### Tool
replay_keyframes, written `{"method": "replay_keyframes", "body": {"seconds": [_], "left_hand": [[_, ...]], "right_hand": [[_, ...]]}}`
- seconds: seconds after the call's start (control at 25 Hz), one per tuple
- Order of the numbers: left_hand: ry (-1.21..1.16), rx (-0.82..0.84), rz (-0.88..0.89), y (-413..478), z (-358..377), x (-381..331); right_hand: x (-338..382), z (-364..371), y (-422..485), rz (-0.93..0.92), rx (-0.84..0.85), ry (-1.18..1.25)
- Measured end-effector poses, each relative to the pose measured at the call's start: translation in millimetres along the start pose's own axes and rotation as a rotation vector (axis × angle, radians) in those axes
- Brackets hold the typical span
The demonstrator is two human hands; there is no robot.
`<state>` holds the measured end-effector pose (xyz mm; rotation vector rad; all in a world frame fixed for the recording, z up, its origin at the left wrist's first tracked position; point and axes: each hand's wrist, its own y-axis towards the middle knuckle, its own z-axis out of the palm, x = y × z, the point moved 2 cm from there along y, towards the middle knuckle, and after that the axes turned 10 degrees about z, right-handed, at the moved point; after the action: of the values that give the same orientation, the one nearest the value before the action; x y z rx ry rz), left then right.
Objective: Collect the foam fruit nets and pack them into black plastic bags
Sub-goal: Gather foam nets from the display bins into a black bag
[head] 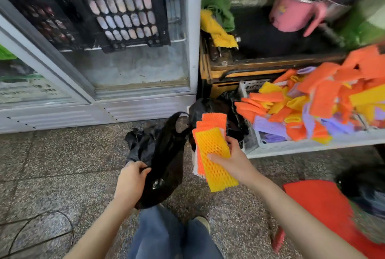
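My right hand [233, 160] grips a flat stack of foam fruit nets [210, 140], a yellow one on top and orange ones behind it. My left hand [131, 179] grips the crumpled edge of a black plastic bag [160, 154], which hangs in front of my knees with one handle loop raised. The stack is just to the right of the bag's mouth. A white crate [291, 144] on the right holds a heap of loose orange, yellow and purple nets [312, 102].
A glass-door fridge [100, 50] with black crates inside fills the left background. Another black bag [208, 106] sits by the crate. A pink jug [295, 9] stands on a dark shelf. A red sheet [320, 206] lies at the lower right; a black cable [41, 227] loops on the floor.
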<state>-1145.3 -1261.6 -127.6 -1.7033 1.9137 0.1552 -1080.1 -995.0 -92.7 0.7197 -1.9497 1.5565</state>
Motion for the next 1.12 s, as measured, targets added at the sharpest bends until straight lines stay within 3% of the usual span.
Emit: {"method": "replay_keyframes", "body": {"seconds": [0.12, 0.28, 0.36, 0.48, 0.6, 0.76, 0.92, 1.04, 1.12], "left_hand": [[-0.156, -0.063, 0.067, -17, -8, -23], [-0.837, -0.048, -0.124, -39, -14, -74], [-1.067, 0.024, -0.174, -50, -16, -99], [-1.308, 0.131, -0.189, -60, -20, -127], [-1.403, 0.225, -0.181, -67, -27, -148], [-1.210, 0.431, -0.105, -79, -21, -177], [-1.002, 0.753, -0.024, -106, -4, -219], [-0.584, 0.964, 0.364, -130, 18, -243], [-0.312, 1.022, 0.676, -148, 36, -260]], "right_hand": [[-11, -8, -24, -0.020, -0.022, -0.004], [-19, -6, -56, -0.048, -0.053, -0.018], [-22, 0, -71, -0.080, -0.067, -0.062], [-34, 12, -93, -0.088, -0.110, -0.161], [-54, 15, -114, -0.033, -0.209, -0.232], [-72, -2, -150, 0.024, -0.369, -0.357], [-101, -32, -184, 0.194, -0.603, -0.189], [-128, -53, -220, 0.275, -0.746, 0.003], [-149, -63, -245, 0.307, -0.819, 0.083]]}}
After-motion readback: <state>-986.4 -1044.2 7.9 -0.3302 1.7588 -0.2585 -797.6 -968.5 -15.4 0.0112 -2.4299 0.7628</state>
